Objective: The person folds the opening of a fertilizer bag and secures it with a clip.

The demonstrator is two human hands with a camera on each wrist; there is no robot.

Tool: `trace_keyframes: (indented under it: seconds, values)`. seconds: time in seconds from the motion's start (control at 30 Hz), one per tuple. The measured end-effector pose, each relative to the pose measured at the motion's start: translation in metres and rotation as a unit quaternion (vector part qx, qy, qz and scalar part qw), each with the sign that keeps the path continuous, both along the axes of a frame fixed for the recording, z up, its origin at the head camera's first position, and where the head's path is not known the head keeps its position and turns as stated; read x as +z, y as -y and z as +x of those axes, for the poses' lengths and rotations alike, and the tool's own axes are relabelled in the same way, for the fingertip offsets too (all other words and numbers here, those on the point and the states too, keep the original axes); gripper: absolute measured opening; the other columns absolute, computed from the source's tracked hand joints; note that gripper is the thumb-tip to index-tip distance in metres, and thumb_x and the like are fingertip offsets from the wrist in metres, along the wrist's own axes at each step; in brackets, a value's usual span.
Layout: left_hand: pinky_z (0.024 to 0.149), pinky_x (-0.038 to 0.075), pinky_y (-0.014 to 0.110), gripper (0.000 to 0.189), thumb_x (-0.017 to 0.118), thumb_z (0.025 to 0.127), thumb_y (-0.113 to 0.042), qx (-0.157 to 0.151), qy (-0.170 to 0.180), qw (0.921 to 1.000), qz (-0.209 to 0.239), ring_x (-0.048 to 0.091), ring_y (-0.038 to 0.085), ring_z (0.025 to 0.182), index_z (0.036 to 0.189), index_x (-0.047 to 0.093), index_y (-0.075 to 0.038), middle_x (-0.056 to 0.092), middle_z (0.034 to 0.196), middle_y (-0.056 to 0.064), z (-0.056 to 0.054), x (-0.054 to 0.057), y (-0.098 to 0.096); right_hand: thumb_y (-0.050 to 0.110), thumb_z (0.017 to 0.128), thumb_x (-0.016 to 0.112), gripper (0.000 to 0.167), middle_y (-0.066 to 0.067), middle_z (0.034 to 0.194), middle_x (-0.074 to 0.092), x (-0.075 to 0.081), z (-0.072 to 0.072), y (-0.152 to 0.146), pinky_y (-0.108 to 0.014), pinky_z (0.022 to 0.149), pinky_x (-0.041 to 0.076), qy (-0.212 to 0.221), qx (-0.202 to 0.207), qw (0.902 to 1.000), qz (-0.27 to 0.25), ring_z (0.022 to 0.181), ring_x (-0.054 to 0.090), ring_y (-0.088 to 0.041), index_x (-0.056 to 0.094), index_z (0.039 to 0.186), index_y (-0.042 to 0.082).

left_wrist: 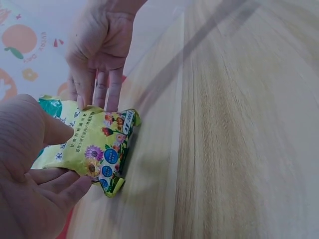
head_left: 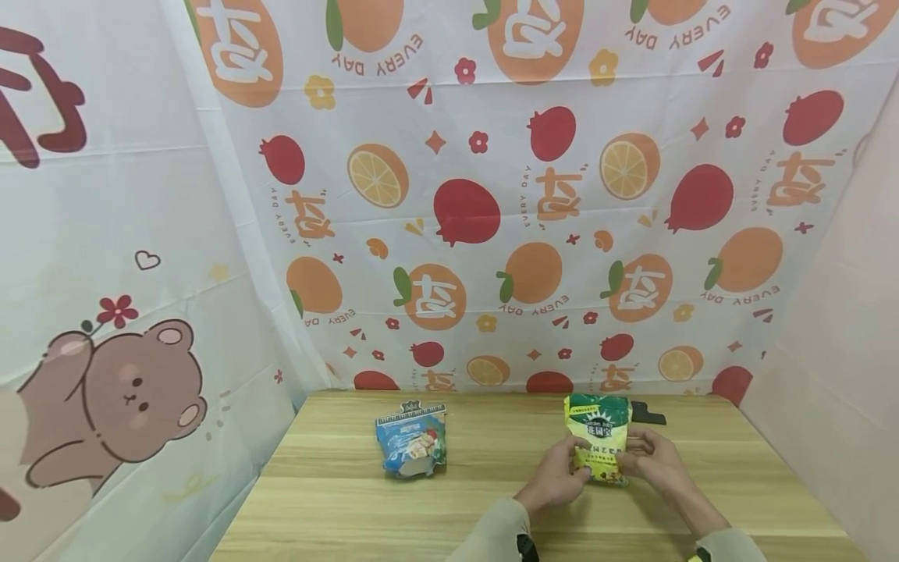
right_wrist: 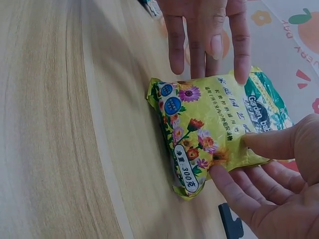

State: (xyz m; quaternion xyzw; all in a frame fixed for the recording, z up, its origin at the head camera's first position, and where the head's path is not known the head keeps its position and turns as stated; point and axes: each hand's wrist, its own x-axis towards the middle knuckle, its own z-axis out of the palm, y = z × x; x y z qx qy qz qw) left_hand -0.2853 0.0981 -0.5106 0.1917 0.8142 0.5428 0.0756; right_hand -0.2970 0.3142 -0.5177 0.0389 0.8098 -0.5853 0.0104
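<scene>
Both hands hold a yellow and green bag of garden fertilizer (head_left: 597, 429) low over the right part of the table, its printed front turned up toward the head camera. My left hand (head_left: 558, 474) grips one side edge, thumb on the front and fingers underneath. On the opposite edge my right hand (head_left: 656, 460) grips it likewise, with the thumb pressed on the printed face, as the right wrist view shows. Flowers and a 300 gram label mark the bag's lower end (right_wrist: 192, 144). The undersides of the fingers are partly hidden by the bag.
A blue bag (head_left: 414, 449) with a piano-key clip (head_left: 412, 414) across its top lies on the left of the wooden table (head_left: 337, 515). Behind the fertilizer bag is a flat black piece (head_left: 648, 414). Fruit-printed cloth (head_left: 506, 328) hangs along the table's back edge.
</scene>
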Motion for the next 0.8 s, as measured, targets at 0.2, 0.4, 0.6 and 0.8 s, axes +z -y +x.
trace_keyframes:
  seconds: [0.2, 0.4, 0.6, 0.8]
  values:
    - [0.061, 0.042, 0.019, 0.032, 0.064, 0.095, -0.005, 0.003, 0.001, 0.9999, 0.012, 0.053, 0.003, 0.075, 0.126, 0.061, -0.014, 0.065, 0.125, 0.006, 0.0008, -0.0004, 0.0, 0.005, 0.089, 0.074, 0.066, -0.031, 0.132, 0.059, -0.0019, -0.0008, -0.0025, -0.037, 0.088, 0.061, -0.01, -0.001, 0.9998, 0.015, 0.114, 0.066, -0.031, 0.04, 0.144, -0.011]
    - [0.101, 0.055, 0.041, 0.033, 0.067, 0.093, -0.006, 0.018, -0.018, 0.9997, 0.003, 0.061, 0.03, 0.126, 0.123, 0.063, -0.018, 0.061, 0.138, 0.01, 0.0032, -0.001, 0.0001, 0.005, 0.089, 0.073, 0.067, -0.033, 0.138, 0.054, -0.0018, 0.0011, -0.0036, -0.036, 0.089, 0.061, -0.01, 0.003, 0.9999, 0.011, 0.122, 0.061, -0.039, 0.038, 0.144, -0.01]
    - [0.102, 0.054, 0.047, 0.04, 0.067, 0.088, -0.003, 0.02, -0.027, 0.9994, 0.003, 0.059, 0.036, 0.127, 0.125, 0.063, -0.019, 0.058, 0.138, 0.012, 0.0044, -0.0028, 0.002, 0.009, 0.092, 0.072, 0.064, -0.033, 0.138, 0.051, -0.0011, 0.0019, -0.0039, -0.036, 0.087, 0.061, -0.003, 0.003, 1.0, -0.008, 0.113, 0.065, -0.027, 0.038, 0.142, -0.012]
    - [0.1, 0.055, 0.043, 0.043, 0.068, 0.088, -0.004, 0.021, -0.028, 0.9994, -0.001, 0.06, 0.03, 0.123, 0.128, 0.061, -0.02, 0.058, 0.132, 0.005, 0.0026, -0.001, 0.0024, 0.015, 0.095, 0.069, 0.062, -0.034, 0.137, 0.051, 0.0024, 0.0019, -0.0038, -0.036, 0.086, 0.062, -0.009, 0.007, 0.9999, -0.007, 0.108, 0.066, -0.022, 0.038, 0.14, -0.013]
